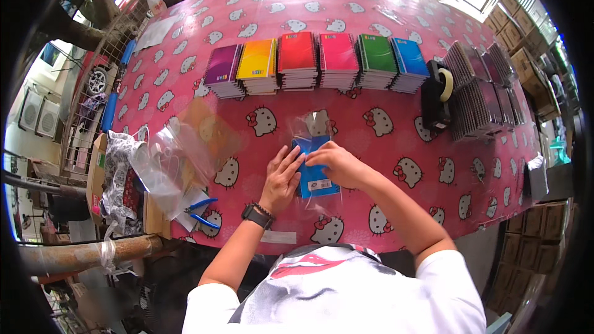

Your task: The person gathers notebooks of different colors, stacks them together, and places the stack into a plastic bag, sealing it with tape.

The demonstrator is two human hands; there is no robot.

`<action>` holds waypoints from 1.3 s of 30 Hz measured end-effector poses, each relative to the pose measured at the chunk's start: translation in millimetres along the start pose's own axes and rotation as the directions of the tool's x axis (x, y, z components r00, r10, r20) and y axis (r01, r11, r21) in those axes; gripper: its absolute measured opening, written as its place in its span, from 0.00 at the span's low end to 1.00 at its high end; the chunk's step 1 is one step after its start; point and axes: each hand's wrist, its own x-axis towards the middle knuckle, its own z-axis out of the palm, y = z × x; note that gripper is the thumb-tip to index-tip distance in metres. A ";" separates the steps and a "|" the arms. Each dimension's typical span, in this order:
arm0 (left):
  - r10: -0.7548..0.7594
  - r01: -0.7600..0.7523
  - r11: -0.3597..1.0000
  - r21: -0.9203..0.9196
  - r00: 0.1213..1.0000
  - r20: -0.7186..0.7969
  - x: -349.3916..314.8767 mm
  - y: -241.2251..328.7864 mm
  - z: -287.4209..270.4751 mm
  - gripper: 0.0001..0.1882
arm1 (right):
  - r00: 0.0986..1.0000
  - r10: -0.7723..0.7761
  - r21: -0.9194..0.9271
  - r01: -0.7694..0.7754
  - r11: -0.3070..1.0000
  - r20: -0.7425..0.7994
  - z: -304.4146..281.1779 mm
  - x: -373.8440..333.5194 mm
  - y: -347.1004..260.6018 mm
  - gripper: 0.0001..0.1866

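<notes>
A blue notebook (314, 175) with a white label lies in front of me on the pink table, inside a clear plastic sleeve (307, 125) that sticks out beyond its far end. My left hand (283, 176) rests along the notebook's left edge, fingers stretched out. Over the notebook's upper right part is my right hand (337, 164), its fingers bent and pressed together. What they pinch is too small to make out; the sleeve is closest to them.
Beyond my hands stand several stacks of spiral notebooks (297, 55) in different colours. To the right are a black tape dispenser (435, 102) and piles of dark notebooks (476, 111). At left lie loose clear plastic sleeves (179, 148) and blue-handled scissors (203, 213). The patterned tablecloth (371, 148) covers the table.
</notes>
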 end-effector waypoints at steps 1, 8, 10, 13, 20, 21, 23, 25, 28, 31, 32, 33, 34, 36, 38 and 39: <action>0.006 -0.008 1.000 0.030 0.999 0.039 2.3 -4.3 -4.1 0.23 | 0.949 0.100 -0.296 -0.007 0.955 0.300 -4.4 -6.0 1.4 0.28; -0.050 0.071 0.983 -0.169 0.991 0.122 1.7 -16.9 18.0 0.35 | 0.969 0.230 -0.446 -0.168 0.879 0.090 1.6 -17.7 14.9 0.56; -0.041 0.061 0.982 -0.180 0.993 0.111 -0.3 -18.3 20.8 0.34 | 0.960 0.264 -0.403 -0.206 0.892 0.093 5.5 -15.3 12.5 0.57; -0.032 0.065 0.977 -0.202 0.987 0.161 3.7 -15.4 17.7 0.34 | 0.959 0.275 -0.355 -0.235 0.905 0.067 12.9 -14.1 10.3 0.58; -0.064 0.052 0.998 0.047 0.948 0.311 24.8 -1.6 0.9 0.36 | 0.962 0.274 -0.347 -0.257 0.902 -0.002 22.9 -6.2 12.8 0.64; -0.074 0.043 0.994 0.098 0.938 0.339 29.9 -0.3 -1.3 0.37 | 0.965 0.263 -0.334 -0.255 0.908 -0.022 24.6 -6.3 15.1 0.66; -0.101 0.047 0.987 0.154 0.925 0.366 40.3 5.9 -1.5 0.39 | 0.965 0.256 -0.286 -0.264 0.921 -0.064 27.8 -7.2 15.3 0.69; -0.128 0.060 0.980 0.191 0.921 0.368 45.9 10.5 -2.8 0.41 | 0.965 0.232 -0.268 -0.258 0.928 -0.125 33.7 -7.5 17.1 0.71; -0.131 0.065 0.979 0.195 0.929 0.347 51.4 12.4 -0.7 0.42 | 0.970 0.180 -0.280 -0.220 0.934 -0.161 38.0 -19.8 16.4 0.72; -0.134 0.069 0.978 0.196 0.930 0.341 52.7 13.1 -1.9 0.43 | 0.984 0.142 -0.218 -0.162 0.962 -0.105 9.7 -38.1 0.9 0.59; -0.123 0.059 0.979 0.195 0.933 0.339 54.4 14.9 -0.5 0.42 | 0.932 -0.041 -0.130 -0.007 0.991 -0.361 -9.3 -48.5 21.1 0.37; -0.125 0.060 0.979 0.197 0.934 0.336 51.5 12.7 -1.9 0.42 | 0.809 0.046 -0.036 -0.083 0.996 -0.586 -26.8 -57.4 28.0 0.20; -0.129 0.063 0.977 0.202 0.935 0.331 48.3 9.7 -3.7 0.42 | 0.664 0.208 0.091 -0.206 0.974 -0.719 -50.2 -70.9 41.8 0.13; -0.126 0.062 0.979 0.195 0.935 0.332 47.4 8.8 -5.1 0.42 | 0.340 0.323 0.198 -0.352 0.915 -0.883 -104.3 -102.4 74.9 0.12; -0.111 0.051 0.982 0.179 0.934 0.340 51.3 14.5 -3.6 0.43 | 0.158 0.170 0.040 -0.605 0.795 -0.973 -151.6 -141.8 120.8 0.15; -0.076 0.013 0.983 0.184 0.937 0.342 55.4 16.3 2.0 0.43 | 0.130 0.130 0.018 -0.634 0.773 -0.983 -171.2 -162.9 156.8 0.15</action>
